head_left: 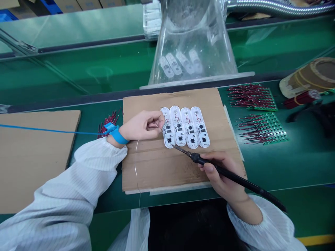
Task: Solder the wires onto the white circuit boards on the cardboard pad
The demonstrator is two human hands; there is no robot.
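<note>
Several white oblong circuit boards (pixel 186 127) with red wires lie side by side on a cardboard sheet (pixel 157 167). My left hand (pixel 142 125), with a blue wrist strap (pixel 116 134), pinches a thin solder wire (pixel 136 157) beside the leftmost board. My right hand (pixel 222 174) grips a black soldering iron (pixel 235 177) like a pen. Its tip touches the lower end of the leftmost board.
A clear plastic hood (pixel 193 45) stands behind the cardboard sheet. Green panels with red wires (pixel 261 127) lie to the right, near a tape roll (pixel 311 76). Another cardboard sheet (pixel 31 153) sits to the left, with loose red wires (pixel 108 122) by my wrist.
</note>
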